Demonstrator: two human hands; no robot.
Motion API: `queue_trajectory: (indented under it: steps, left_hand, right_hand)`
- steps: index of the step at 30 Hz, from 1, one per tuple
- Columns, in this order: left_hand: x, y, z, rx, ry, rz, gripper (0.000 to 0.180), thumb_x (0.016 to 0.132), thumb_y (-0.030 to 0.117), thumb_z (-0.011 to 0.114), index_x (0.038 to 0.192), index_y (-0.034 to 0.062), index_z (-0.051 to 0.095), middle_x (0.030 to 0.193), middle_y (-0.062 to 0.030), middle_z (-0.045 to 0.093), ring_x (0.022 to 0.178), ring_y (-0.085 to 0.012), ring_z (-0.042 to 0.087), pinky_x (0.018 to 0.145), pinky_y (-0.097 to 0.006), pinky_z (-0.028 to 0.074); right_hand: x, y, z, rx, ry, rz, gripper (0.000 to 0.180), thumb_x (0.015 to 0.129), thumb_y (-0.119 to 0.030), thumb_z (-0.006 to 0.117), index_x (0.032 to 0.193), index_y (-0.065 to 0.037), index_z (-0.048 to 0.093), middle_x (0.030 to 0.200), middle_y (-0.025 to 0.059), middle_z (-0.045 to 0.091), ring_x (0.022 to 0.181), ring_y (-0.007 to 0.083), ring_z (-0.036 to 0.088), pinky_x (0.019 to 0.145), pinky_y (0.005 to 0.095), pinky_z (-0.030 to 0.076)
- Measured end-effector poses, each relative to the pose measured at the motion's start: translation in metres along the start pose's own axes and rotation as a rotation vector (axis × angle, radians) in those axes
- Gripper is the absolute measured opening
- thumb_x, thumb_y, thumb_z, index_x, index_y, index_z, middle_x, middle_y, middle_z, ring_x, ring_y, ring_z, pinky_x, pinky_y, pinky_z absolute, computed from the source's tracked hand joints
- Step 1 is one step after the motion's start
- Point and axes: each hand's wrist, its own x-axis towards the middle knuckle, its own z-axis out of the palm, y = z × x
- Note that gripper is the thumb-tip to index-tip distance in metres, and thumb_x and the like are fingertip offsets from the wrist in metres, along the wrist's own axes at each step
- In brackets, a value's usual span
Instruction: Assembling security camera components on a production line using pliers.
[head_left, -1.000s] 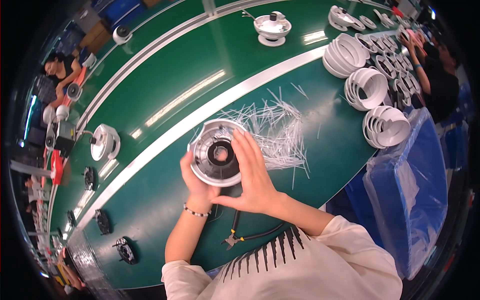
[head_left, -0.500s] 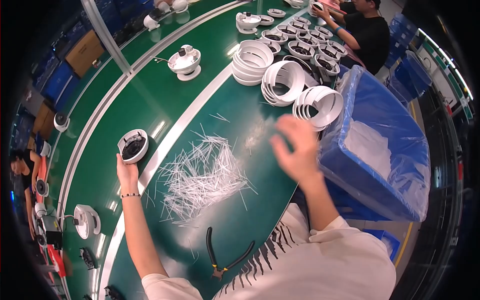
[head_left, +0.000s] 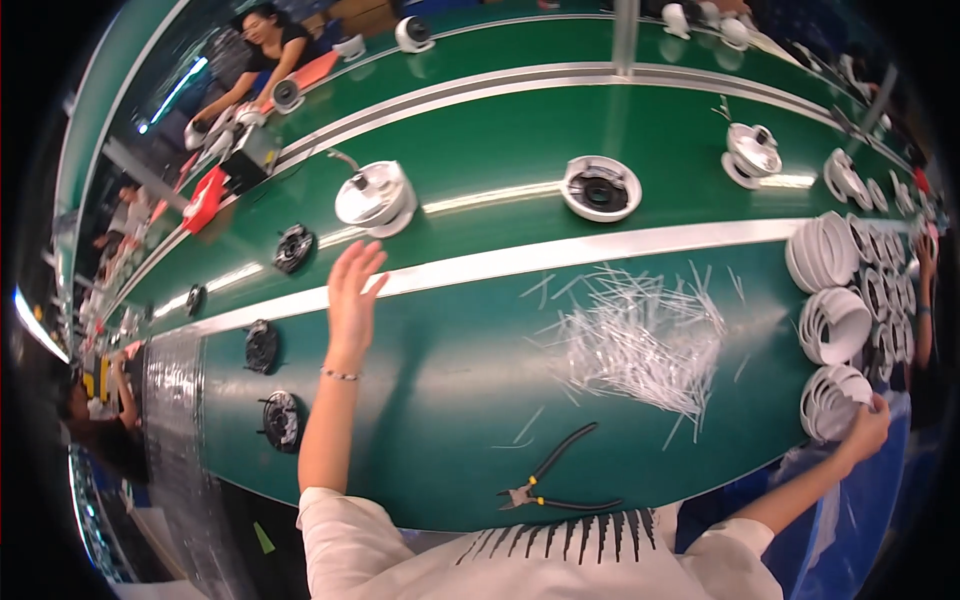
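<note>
My left hand (head_left: pixel 352 300) is raised over the near edge of the green conveyor, fingers stretched out and holding nothing. Just beyond its fingertips is a white domed housing on a stand (head_left: pixel 378 197). A white round shell with a black inner part (head_left: pixel 600 188) lies on the belt, farther right. At the right end of the bench, my right hand (head_left: pixel 866 430) pinches the rim of a white plastic ring in the nearest ring stack (head_left: pixel 825 405). Part of that grip is hidden. A pile of thin white strips (head_left: pixel 645 345) covers the bench between my hands.
Pliers with black handles (head_left: pixel 520 495) lie spread near my body. Two black round parts (head_left: pixel 283 420) sit left of my forearm. More ring stacks (head_left: pixel 835 325) and white shells crowd the right end, above a blue lined bin (head_left: pixel 860 520). A co-worker (head_left: pixel 270 50) sits across the line.
My view has swung left. My left hand has let go of the white shell with the black inner part, which now lies on the belt. My right hand has reached the nearest ring stack.
</note>
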Motion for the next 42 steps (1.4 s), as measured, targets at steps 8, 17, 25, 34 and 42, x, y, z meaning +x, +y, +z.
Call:
queue_trajectory:
  steps: [8, 17, 25, 34, 42]
  left_hand:
    - [-0.088, 0.082, -0.207, 0.553, 0.579, 0.191, 0.030, 0.088, 0.015, 0.045, 0.115, 0.0017, 0.045, 0.112, -0.0113, 0.053, 0.102, -0.0194, 0.052, 0.083, -0.033, 0.044]
    - [-0.154, 0.039, -0.255, 1.368, 0.530, -0.269, 0.052, 0.066, 0.018, 0.070, 0.112, 0.0030, 0.050, 0.093, -0.0164, 0.061, 0.077, -0.0239, 0.061, 0.070, -0.032, 0.048]
    - [-0.140, 0.033, -0.125, 0.608, 0.258, -0.233, 0.023, 0.076, -0.003, 0.053, 0.099, -0.0021, 0.049, 0.089, -0.0061, 0.057, 0.082, -0.0118, 0.053, 0.077, -0.025, 0.043]
    - [-0.115, 0.011, 0.004, -0.090, -0.050, -0.236, 0.017, 0.082, 0.002, 0.049, 0.099, -0.0028, 0.048, 0.090, -0.0103, 0.059, 0.075, -0.0136, 0.060, 0.070, -0.025, 0.048]
    - [-0.122, -0.003, 0.034, -0.240, -0.079, -0.316, 0.026, 0.084, 0.005, 0.044, 0.108, -0.0036, 0.044, 0.095, -0.0115, 0.058, 0.081, -0.0160, 0.059, 0.075, -0.027, 0.047]
  right_hand:
    - [0.096, 0.031, -0.034, 0.340, -0.200, -0.368, 0.027, 0.079, -0.025, 0.059, 0.094, -0.002, 0.061, 0.086, 0.0082, 0.063, 0.077, 0.0149, 0.058, 0.072, 0.0262, 0.043]
    - [-0.052, -0.112, -0.081, 0.869, -0.357, -0.894, 0.021, 0.077, -0.001, 0.059, 0.097, 0.006, 0.059, 0.091, 0.0118, 0.062, 0.081, 0.0176, 0.057, 0.076, 0.0265, 0.045]
    - [-0.227, -0.212, -0.106, 1.023, -0.830, -1.207, 0.013, 0.064, 0.001, 0.064, 0.077, 0.001, 0.063, 0.063, 0.0119, 0.059, 0.048, 0.0183, 0.055, 0.046, 0.0248, 0.041]
    - [-0.270, -0.209, -0.088, 0.768, -0.822, -1.301, 0.043, 0.062, -0.021, 0.070, 0.096, 0.000, 0.057, 0.085, 0.0139, 0.058, 0.081, 0.0309, 0.055, 0.070, 0.0384, 0.043]
    - [-0.281, -0.203, -0.115, 0.587, -1.175, -1.585, 0.114, 0.043, -0.041, 0.080, 0.129, 0.005, 0.021, 0.134, 0.0244, 0.019, 0.123, 0.0401, 0.020, 0.100, 0.0458, 0.019]
